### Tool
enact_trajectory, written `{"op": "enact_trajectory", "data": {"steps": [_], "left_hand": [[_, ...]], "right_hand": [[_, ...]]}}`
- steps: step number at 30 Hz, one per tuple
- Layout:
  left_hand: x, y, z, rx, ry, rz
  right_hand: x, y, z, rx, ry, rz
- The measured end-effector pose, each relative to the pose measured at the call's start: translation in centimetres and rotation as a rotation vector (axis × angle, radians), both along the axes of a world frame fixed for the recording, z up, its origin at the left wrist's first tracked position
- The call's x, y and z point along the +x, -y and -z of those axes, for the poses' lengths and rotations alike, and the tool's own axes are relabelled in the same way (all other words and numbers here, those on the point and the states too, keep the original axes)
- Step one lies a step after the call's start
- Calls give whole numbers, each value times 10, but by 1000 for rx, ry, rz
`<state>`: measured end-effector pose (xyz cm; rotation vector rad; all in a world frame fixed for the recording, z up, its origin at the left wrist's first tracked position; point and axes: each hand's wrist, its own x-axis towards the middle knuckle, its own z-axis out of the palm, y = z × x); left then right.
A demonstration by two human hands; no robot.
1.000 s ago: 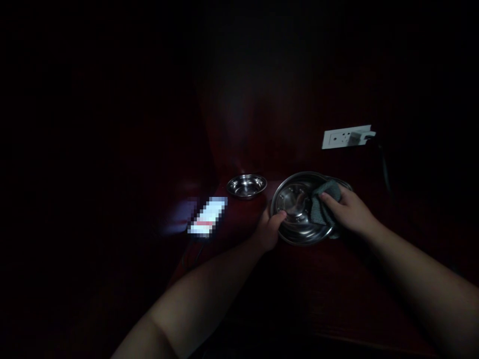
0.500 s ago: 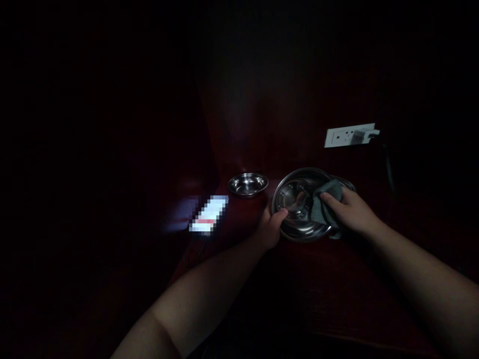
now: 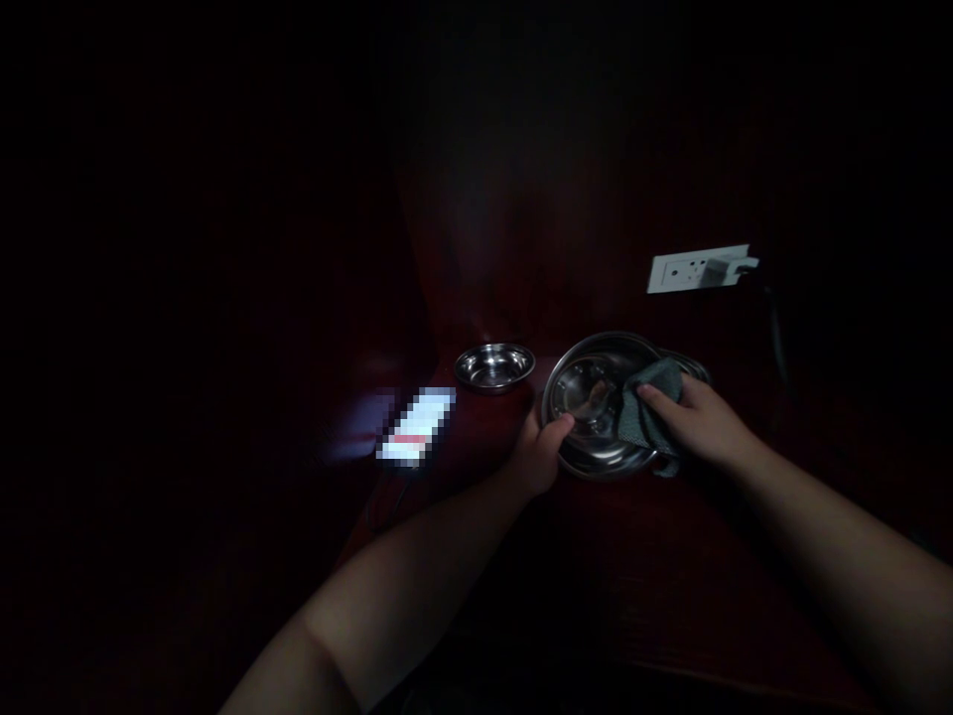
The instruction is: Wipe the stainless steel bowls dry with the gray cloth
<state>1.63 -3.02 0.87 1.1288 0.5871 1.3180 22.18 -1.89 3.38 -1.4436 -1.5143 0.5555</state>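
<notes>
A shiny metal bowl [image 3: 603, 460] is tilted so that its inside faces me. My left hand [image 3: 542, 452] grips its left rim, thumb over the edge and the other fingers hidden behind. At the right rim, my right hand [image 3: 696, 415] is closed on a grey-green cloth [image 3: 649, 402], which is folded over the edge and lies against the bowl's inner wall. Part of another metal rim [image 3: 692, 365] shows behind the right hand, mostly hidden.
A smaller metal bowl [image 3: 494, 368] stands at the back left of the dark red tabletop [image 3: 476, 427]. Left of it a bright, pixelated phone-like screen [image 3: 417, 427] lights the scene. A white wall socket [image 3: 698, 269] with a plug and cable is at the right.
Almost nothing differs. Both hands keep their hold on the bowl and cloth, and the bowl's tilt shifts very slightly.
</notes>
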Motion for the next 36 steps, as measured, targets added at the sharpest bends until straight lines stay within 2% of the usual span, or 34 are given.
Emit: {"op": "enact_trajectory", "data": {"steps": [5,13,20,29,32,36], "left_hand": [[0,-2,1,5,4,-4],[0,0,-3,36,-13,-85],[0,3,-6,44,-21,-69],[0,1,-7,135,34,-18],[-1,1,-6,129,47,-9],[-2,0,-4,76,24,-51]], "right_hand": [[0,0,0,-63,-44,-61],[-1,-1,2,-123,-54,-103],[-1,1,1,-112,-31,-66],[-2,-1,4,-63,-41,-77],[-7,2,2,-59,-108,-85],[-14,9,-2,-220,-334,-105]]}}
